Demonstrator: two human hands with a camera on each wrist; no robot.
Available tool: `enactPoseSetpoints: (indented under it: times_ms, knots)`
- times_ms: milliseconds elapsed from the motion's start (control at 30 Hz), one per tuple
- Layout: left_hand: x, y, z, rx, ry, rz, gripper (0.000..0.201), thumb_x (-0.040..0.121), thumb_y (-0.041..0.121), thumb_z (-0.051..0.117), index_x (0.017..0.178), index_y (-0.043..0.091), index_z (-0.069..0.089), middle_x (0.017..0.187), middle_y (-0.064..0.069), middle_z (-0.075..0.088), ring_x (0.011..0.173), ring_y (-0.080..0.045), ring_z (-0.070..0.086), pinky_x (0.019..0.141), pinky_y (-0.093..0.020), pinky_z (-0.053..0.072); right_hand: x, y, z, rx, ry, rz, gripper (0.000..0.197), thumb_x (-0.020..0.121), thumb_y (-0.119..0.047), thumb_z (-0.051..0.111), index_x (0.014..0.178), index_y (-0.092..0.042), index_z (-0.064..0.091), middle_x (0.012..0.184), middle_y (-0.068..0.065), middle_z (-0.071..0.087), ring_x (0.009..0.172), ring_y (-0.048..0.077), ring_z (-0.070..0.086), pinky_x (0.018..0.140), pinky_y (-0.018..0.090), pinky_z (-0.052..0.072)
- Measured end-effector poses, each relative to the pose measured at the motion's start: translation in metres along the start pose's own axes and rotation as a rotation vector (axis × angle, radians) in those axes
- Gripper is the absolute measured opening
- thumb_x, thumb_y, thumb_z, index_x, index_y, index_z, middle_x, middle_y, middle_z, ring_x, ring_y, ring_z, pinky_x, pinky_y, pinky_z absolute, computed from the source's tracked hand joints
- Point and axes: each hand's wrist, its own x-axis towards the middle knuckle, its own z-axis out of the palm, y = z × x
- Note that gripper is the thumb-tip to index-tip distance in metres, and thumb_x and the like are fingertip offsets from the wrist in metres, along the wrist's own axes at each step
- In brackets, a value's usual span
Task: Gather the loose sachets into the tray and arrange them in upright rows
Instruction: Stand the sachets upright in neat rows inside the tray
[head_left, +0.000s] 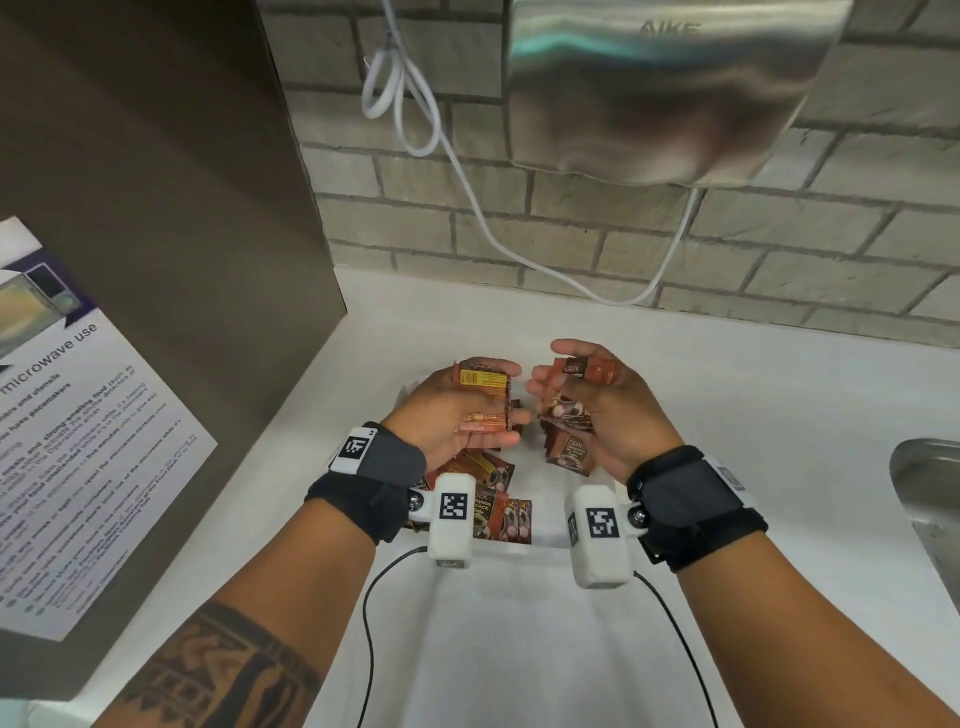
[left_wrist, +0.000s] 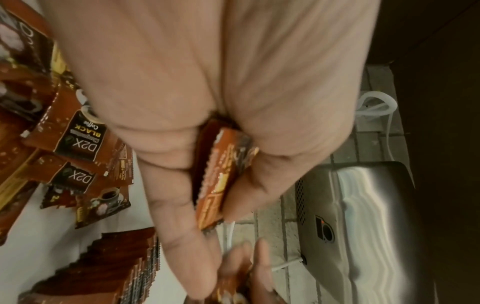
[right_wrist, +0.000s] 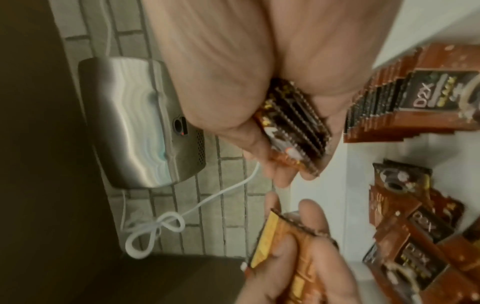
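Both hands hover over a white tray (head_left: 524, 544) on the counter. My left hand (head_left: 441, 415) grips a stack of brown-orange sachets (head_left: 480, 387), its yellow back panel facing up. In the left wrist view that stack (left_wrist: 221, 174) sits on edge between the thumb and fingers of the left hand (left_wrist: 179, 185). My right hand (head_left: 613, 410) holds another stack of sachets (head_left: 582, 370); their serrated edges (right_wrist: 293, 127) show in the right wrist view. Loose D2X sachets (head_left: 488, 480) lie flat in the tray. A packed upright row (right_wrist: 384, 111) stands inside it.
A steel hand dryer (head_left: 665, 88) hangs on the brick wall, with its white cable (head_left: 467, 202) looping down. On the left a brown panel carries a microwave notice (head_left: 78, 415). A steel sink (head_left: 930, 499) edges in at right. White counter (head_left: 519, 649) lies in front.
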Motion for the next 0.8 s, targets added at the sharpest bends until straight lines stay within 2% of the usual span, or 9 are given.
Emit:
enactPoseSetpoints:
  times_ms: [100, 233, 333, 433, 500, 567, 633, 700, 800]
  knots:
    - [-0.001, -0.001, 0.001, 0.105, -0.014, 0.030, 0.038, 0.091, -0.003, 0.064, 0.127, 0.008, 0.062, 0.111, -0.018, 0.067, 0.100, -0.029, 0.073, 0.072, -0.033, 0.061, -0.002, -0.001, 0.002, -0.257, -0.023, -0.091, 0.028, 0.088, -0.010, 0.074, 0.114, -0.015, 0.066, 0.079, 0.006, 0.066, 0.073, 0.027, 0.062, 0.077, 0.045, 0.054]
    - [-0.001, -0.003, 0.007, 0.268, 0.026, 0.045, 0.042, 0.082, 0.008, 0.079, 0.121, 0.009, 0.066, 0.110, -0.013, 0.074, 0.098, -0.026, 0.074, 0.062, -0.028, 0.060, -0.005, -0.003, 0.013, -0.329, -0.113, -0.003, 0.026, 0.082, -0.013, 0.080, 0.106, -0.012, 0.069, 0.093, 0.007, 0.074, 0.076, 0.022, 0.069, 0.072, 0.039, 0.060]
    - [0.001, -0.002, 0.005, 0.291, 0.064, 0.020, 0.038, 0.089, 0.028, 0.073, 0.122, 0.010, 0.065, 0.108, -0.010, 0.075, 0.094, -0.022, 0.074, 0.065, -0.027, 0.060, -0.002, -0.005, 0.011, -0.374, -0.029, -0.084, 0.016, 0.084, -0.007, 0.077, 0.097, -0.012, 0.069, 0.081, 0.002, 0.072, 0.066, 0.014, 0.063, 0.065, 0.030, 0.054]
    - [0.002, 0.002, 0.002, 0.136, 0.120, -0.090, 0.054, 0.092, 0.052, 0.059, 0.122, 0.008, 0.064, 0.105, -0.013, 0.074, 0.089, -0.024, 0.073, 0.071, -0.030, 0.060, -0.001, -0.005, 0.008, -0.455, 0.075, -0.315, 0.014, 0.082, -0.009, 0.079, 0.087, -0.020, 0.071, 0.085, -0.008, 0.070, 0.074, 0.005, 0.063, 0.073, 0.016, 0.049]
    - [0.003, 0.005, 0.000, 0.024, 0.134, -0.093, 0.054, 0.094, 0.048, 0.059, 0.121, 0.002, 0.064, 0.096, -0.016, 0.072, 0.082, -0.022, 0.072, 0.066, -0.027, 0.060, -0.003, -0.002, 0.011, -0.591, 0.050, -0.384, 0.016, 0.078, -0.010, 0.081, 0.082, -0.024, 0.074, 0.094, -0.003, 0.064, 0.082, 0.006, 0.060, 0.076, 0.011, 0.045]
    - [0.003, 0.006, 0.000, 0.033, 0.096, -0.047, 0.036, 0.096, 0.029, 0.063, 0.120, 0.003, 0.064, 0.095, -0.013, 0.071, 0.077, -0.019, 0.072, 0.061, -0.024, 0.059, -0.005, 0.004, 0.014, -0.696, 0.013, -0.372, 0.023, 0.075, -0.006, 0.081, 0.081, -0.027, 0.076, 0.098, -0.002, 0.057, 0.088, 0.004, 0.058, 0.081, 0.008, 0.043]
    - [0.004, 0.006, 0.000, 0.085, 0.104, 0.001, 0.024, 0.093, 0.015, 0.068, 0.116, 0.010, 0.065, 0.093, -0.008, 0.072, 0.071, -0.016, 0.072, 0.055, -0.023, 0.058, -0.006, 0.007, 0.014, -0.691, 0.002, -0.340, 0.030, 0.074, 0.000, 0.078, 0.085, -0.028, 0.075, 0.099, -0.005, 0.059, 0.090, 0.002, 0.058, 0.083, 0.011, 0.045]
    - [0.005, 0.005, -0.001, 0.117, 0.136, 0.036, 0.022, 0.091, 0.012, 0.070, 0.112, 0.016, 0.065, 0.092, -0.006, 0.073, 0.066, -0.013, 0.070, 0.052, -0.023, 0.057, -0.005, 0.006, 0.010, -0.582, -0.004, -0.260, 0.038, 0.078, 0.009, 0.069, 0.097, -0.024, 0.073, 0.097, -0.004, 0.063, 0.084, 0.002, 0.060, 0.078, 0.022, 0.052]
    - [0.005, 0.004, -0.003, 0.151, 0.142, 0.051, 0.025, 0.089, 0.009, 0.072, 0.112, 0.017, 0.065, 0.093, -0.004, 0.074, 0.068, -0.014, 0.071, 0.050, -0.023, 0.056, -0.003, 0.003, 0.004, -0.266, 0.012, -0.083, 0.044, 0.084, 0.017, 0.054, 0.109, -0.017, 0.067, 0.100, 0.010, 0.065, 0.087, 0.018, 0.064, 0.078, 0.042, 0.053]
